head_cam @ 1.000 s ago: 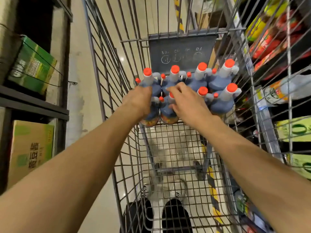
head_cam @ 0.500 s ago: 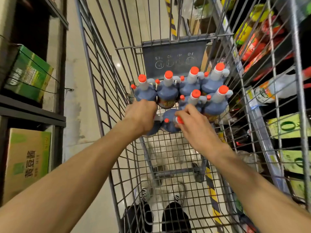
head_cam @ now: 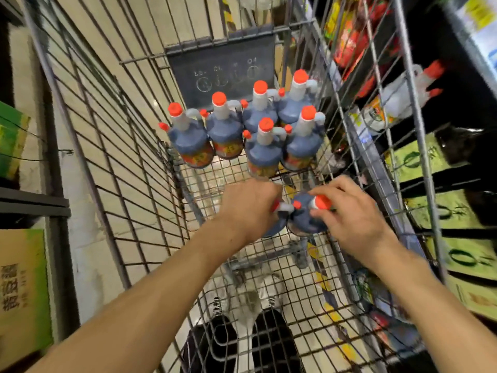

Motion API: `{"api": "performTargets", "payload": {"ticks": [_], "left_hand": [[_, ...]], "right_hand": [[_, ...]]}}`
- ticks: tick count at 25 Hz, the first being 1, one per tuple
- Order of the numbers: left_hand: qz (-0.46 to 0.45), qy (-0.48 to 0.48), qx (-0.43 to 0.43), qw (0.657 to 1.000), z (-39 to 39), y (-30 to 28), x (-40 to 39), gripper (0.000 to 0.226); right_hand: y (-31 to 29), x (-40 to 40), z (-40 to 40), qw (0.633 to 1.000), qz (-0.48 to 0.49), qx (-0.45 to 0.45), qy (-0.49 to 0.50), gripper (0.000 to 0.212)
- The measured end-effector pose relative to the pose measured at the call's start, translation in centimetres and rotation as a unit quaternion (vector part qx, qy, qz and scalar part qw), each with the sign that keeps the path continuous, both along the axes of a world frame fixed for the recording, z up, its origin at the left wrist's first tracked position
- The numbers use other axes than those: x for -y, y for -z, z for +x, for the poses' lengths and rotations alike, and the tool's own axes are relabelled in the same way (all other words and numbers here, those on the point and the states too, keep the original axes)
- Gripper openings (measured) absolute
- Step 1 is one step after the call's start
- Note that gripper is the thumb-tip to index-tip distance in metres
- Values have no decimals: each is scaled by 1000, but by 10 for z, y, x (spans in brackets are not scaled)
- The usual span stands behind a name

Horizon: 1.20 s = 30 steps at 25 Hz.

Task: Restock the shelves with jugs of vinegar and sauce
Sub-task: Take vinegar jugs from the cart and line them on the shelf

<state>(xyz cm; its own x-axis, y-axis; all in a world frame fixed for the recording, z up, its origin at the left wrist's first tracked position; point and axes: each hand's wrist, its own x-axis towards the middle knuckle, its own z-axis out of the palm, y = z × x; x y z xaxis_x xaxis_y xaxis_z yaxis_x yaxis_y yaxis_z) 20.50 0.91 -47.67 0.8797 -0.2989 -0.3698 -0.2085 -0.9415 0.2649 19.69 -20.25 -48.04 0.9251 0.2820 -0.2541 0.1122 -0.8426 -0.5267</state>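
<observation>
Two dark jugs (head_cam: 304,219) have come away from the six (head_cam: 258,130) left upper centre; you've drawn them nearer, ready to lift. Your left hand (head_cam: 248,205) curls round one neck, your right hand (head_cam: 347,208) pinches the other's orange cap. Smooth plastic, looped handles, wire-mesh cart (head_cam: 107,162).

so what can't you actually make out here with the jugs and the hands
- Head view: the left hand covers its jug; only a handle and a sliver of the body show, so the grip is unclear.
- Labels on the six jugs standing at the cart's far end are too small and foreshortened to read.
- Shelf goods at right are blurred and crossed by the cart's wire.
</observation>
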Motion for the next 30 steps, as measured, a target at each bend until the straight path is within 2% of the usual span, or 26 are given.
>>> {"api": "performTargets", "payload": {"ticks": [3, 6, 8, 9, 12, 13, 17, 19, 23, 27, 30], "left_hand": [[-111, -65, -5, 992, -5, 12, -6, 24], [-249, -155, -61, 954, -10, 29, -14, 33], [-291, -213, -90, 928, -19, 43, -15, 44], [-317, -252, -108, 908, -25, 51, -16, 51], [-419, -360, -195, 810, -44, 72, -17, 83], [-427, -373, -212, 796, -49, 78, -17, 91], [-411, -373, -244, 795, -52, 98, -17, 90], [-417, -370, -252, 791, -48, 106, -20, 83], [-449, -378, -231, 776, -40, 117, -24, 89], [-449, -382, -206, 781, -33, 116, -24, 92], [-450, -394, -207, 775, -26, 110, -23, 95]], "right_hand": [[9, 4, 0, 997, 71, -22, 34, 34], [21, 7, -5, 974, 170, -96, 116, 34], [32, 9, -11, 956, 222, -122, 152, 34], [36, 10, -13, 946, 247, -127, 164, 36], [50, 11, -15, 921, 310, -140, 189, 44], [57, 12, -16, 912, 324, -147, 205, 48], [87, 15, -18, 866, 368, -239, 238, 72], [100, 17, -18, 855, 379, -270, 228, 74], [118, 21, -17, 862, 381, -278, 187, 83], [120, 20, -11, 891, 334, -213, 223, 68], [115, 17, -9, 884, 337, -203, 252, 63]]}}
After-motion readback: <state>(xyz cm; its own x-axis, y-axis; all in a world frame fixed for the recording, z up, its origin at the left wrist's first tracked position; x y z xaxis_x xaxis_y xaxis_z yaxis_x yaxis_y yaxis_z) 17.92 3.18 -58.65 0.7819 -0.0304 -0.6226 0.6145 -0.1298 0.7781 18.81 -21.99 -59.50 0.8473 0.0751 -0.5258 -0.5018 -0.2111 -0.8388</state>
